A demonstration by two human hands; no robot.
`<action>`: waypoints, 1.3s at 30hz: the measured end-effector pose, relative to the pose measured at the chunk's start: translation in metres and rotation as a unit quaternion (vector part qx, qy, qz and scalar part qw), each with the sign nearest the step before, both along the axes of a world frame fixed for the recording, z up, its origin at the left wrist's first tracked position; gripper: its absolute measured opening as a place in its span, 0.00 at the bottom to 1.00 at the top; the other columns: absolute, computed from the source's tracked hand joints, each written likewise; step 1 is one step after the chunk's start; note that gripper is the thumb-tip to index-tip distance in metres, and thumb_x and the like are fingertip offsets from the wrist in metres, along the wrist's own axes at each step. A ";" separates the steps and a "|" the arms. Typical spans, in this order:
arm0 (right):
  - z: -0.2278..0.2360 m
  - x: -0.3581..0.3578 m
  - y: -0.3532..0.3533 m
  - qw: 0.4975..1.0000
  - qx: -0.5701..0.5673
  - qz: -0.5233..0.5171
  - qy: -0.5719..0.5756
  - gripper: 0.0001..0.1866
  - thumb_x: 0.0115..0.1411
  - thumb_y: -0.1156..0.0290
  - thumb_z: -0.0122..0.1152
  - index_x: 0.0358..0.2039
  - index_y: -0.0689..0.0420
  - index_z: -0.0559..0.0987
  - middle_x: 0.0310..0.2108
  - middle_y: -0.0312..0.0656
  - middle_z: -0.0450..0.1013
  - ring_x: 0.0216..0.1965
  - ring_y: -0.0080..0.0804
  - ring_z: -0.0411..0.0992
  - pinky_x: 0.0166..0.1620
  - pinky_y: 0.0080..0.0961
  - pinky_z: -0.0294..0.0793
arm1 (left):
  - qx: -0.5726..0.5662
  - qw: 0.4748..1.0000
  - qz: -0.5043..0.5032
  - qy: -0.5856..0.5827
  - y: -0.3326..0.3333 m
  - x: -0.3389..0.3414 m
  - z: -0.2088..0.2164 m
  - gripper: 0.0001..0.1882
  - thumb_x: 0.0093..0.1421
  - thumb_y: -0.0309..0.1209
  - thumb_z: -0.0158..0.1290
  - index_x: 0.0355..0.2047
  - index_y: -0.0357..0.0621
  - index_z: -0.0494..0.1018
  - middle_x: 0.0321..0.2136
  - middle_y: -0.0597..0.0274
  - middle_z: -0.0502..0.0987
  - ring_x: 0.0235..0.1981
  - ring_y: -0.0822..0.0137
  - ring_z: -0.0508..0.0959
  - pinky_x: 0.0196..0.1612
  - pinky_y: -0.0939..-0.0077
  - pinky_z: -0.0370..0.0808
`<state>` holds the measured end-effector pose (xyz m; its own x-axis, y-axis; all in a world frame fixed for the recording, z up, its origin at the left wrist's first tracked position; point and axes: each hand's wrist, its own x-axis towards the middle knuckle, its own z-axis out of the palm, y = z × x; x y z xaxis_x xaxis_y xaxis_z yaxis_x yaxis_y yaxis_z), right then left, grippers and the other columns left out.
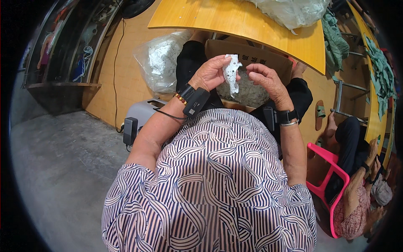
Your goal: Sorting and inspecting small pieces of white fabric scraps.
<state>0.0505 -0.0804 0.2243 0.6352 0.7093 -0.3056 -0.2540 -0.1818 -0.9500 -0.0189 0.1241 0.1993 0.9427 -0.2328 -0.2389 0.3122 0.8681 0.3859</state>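
My left hand (pixel 212 72) pinches a thin white strip (pixel 231 77) dotted with dark spots or holes, its lower end hanging down ragged. Just to the right of the strip is my right hand (pixel 268 80), its fingers loosely curled and apart, with nothing visible in them. It does not appear to touch the strip. Below both hands, between my knees, stands a cardboard box (pixel 275 64) holding many pale, speckled scraps (pixel 247 90). The strip hangs over the box's opening and hides part of it.
Left of my legs rests a clear plastic bag (pixel 161 63) of white spotted pieces. A yellow table (pixel 235 17) ahead carries another plastic bag (pixel 289 10). A grey case (pixel 142 111) stands at my left. On the right are a pink stool (pixel 325 156) and a seated person (pixel 354 201).
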 end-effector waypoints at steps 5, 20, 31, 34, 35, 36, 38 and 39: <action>0.000 -0.008 0.013 0.998 0.006 0.005 -0.065 0.21 0.52 0.64 0.58 0.45 0.57 0.69 0.35 0.35 0.69 0.37 0.20 0.65 0.37 0.16 0.65 | -0.004 1.000 0.011 0.025 -0.004 0.000 -0.002 0.12 0.58 0.29 0.46 0.40 0.33 0.66 0.32 0.53 0.73 0.31 0.56 0.76 0.36 0.57 0.76; -0.007 -0.002 0.011 0.992 -0.079 0.050 -0.083 0.08 0.51 0.68 0.56 0.24 0.60 0.73 0.16 0.34 0.68 0.18 0.23 0.67 0.23 0.19 0.67 | 0.055 0.996 -0.066 0.038 -0.006 -0.014 -0.015 0.10 0.56 0.25 0.48 0.39 0.38 0.67 0.31 0.59 0.74 0.27 0.68 0.77 0.24 0.69 0.79; -0.012 -0.001 0.005 0.907 -0.196 0.034 -0.372 0.12 0.47 0.66 0.59 0.30 0.60 0.73 0.23 0.40 0.69 0.25 0.31 0.67 0.31 0.25 0.67 | -0.013 1.000 0.006 0.018 -0.001 -0.007 -0.019 0.10 0.55 0.25 0.49 0.38 0.37 0.68 0.33 0.55 0.74 0.34 0.61 0.76 0.40 0.54 0.74; -0.010 0.005 0.008 0.977 -0.154 0.073 -0.125 0.15 0.46 0.65 0.61 0.31 0.62 0.74 0.27 0.41 0.70 0.29 0.25 0.68 0.32 0.23 0.68 | -0.026 0.999 0.038 0.029 -0.004 -0.002 -0.022 0.12 0.55 0.26 0.50 0.41 0.40 0.68 0.33 0.55 0.74 0.36 0.59 0.75 0.43 0.57 0.72; -0.012 0.002 0.008 0.978 -0.154 0.072 -0.124 0.15 0.46 0.65 0.61 0.31 0.62 0.74 0.27 0.41 0.70 0.29 0.25 0.68 0.32 0.23 0.68 | -0.030 0.998 0.042 0.026 -0.004 0.000 -0.023 0.12 0.55 0.28 0.49 0.41 0.40 0.67 0.35 0.51 0.73 0.39 0.55 0.74 0.46 0.55 0.69; -0.013 -0.001 0.010 0.991 -0.087 0.033 -0.094 0.16 0.47 0.64 0.61 0.32 0.62 0.74 0.27 0.39 0.71 0.28 0.22 0.67 0.32 0.20 0.67 | -0.030 0.998 0.042 0.027 -0.003 0.003 -0.026 0.12 0.55 0.28 0.49 0.41 0.40 0.67 0.35 0.51 0.73 0.39 0.55 0.74 0.46 0.55 0.69; -0.019 -0.005 0.012 0.998 -0.018 -0.006 -0.062 0.16 0.47 0.63 0.61 0.32 0.63 0.75 0.27 0.38 0.71 0.28 0.19 0.66 0.32 0.18 0.67 | -0.062 0.997 0.040 0.018 -0.001 0.008 -0.033 0.13 0.56 0.31 0.49 0.41 0.39 0.67 0.37 0.47 0.73 0.42 0.49 0.72 0.49 0.51 0.65; -0.022 -0.005 0.013 0.995 -0.030 -0.009 -0.098 0.14 0.48 0.66 0.61 0.32 0.62 0.74 0.26 0.34 0.70 0.28 0.18 0.66 0.32 0.17 0.66 | -0.048 0.998 0.044 0.024 0.000 0.010 -0.033 0.15 0.56 0.33 0.48 0.42 0.39 0.65 0.39 0.44 0.71 0.45 0.43 0.69 0.51 0.47 0.62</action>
